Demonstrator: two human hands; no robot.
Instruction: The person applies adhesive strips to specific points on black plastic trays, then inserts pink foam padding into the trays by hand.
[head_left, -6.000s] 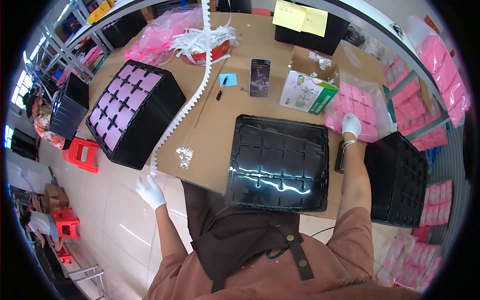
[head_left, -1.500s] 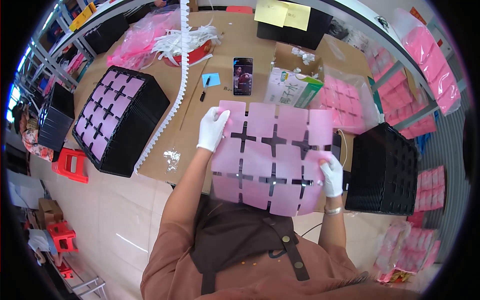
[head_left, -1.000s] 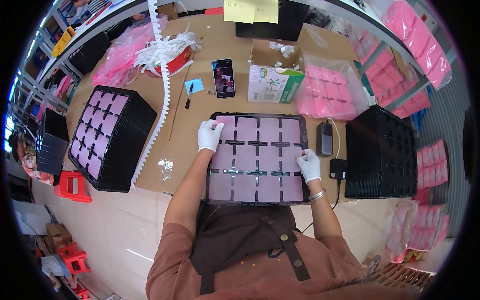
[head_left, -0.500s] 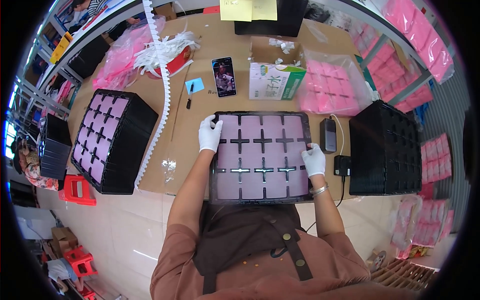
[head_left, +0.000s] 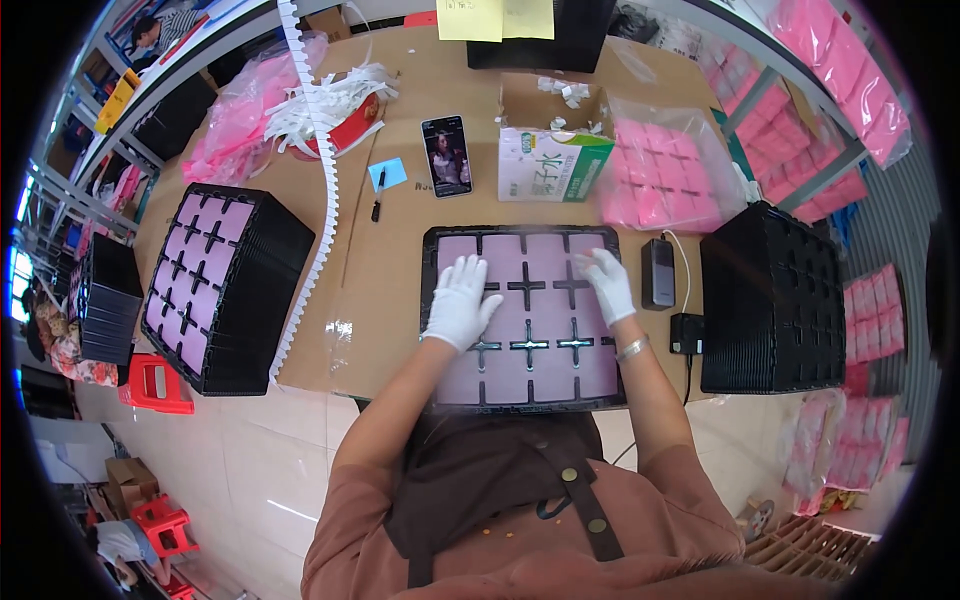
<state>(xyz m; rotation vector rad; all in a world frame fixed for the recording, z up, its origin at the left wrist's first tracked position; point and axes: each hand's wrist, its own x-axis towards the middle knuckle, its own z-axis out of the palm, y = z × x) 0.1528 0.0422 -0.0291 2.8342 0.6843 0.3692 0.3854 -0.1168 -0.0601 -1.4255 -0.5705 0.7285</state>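
A black plastic tray [head_left: 524, 405] lies in front of me at the table's near edge. Its compartments are filled with flat lilac pieces [head_left: 505, 372], set between black cross-shaped dividers. My left hand [head_left: 460, 303], in a white glove, rests flat over the left part of the tray with its thumb apart. Over the upper right compartments is my white-gloved right hand [head_left: 607, 286], its fingers slightly bent and nothing seen in them. Whether the right fingertips touch the lilac pieces I cannot tell.
Left stands a tilted stack of filled trays [head_left: 265, 290]; right, a stack of black trays [head_left: 770, 300]. A phone [head_left: 446, 156], a carton [head_left: 550, 165] and bagged pink pieces [head_left: 665, 175] lie beyond. A power bank [head_left: 657, 273] sits beside the tray. A toothed white strip [head_left: 331, 190] crosses the left side.
My left hand has moved from the tray's upper left edge inward onto the lilac pieces. My right hand has left the right edge and shifted up and inward. The tray has barely moved.
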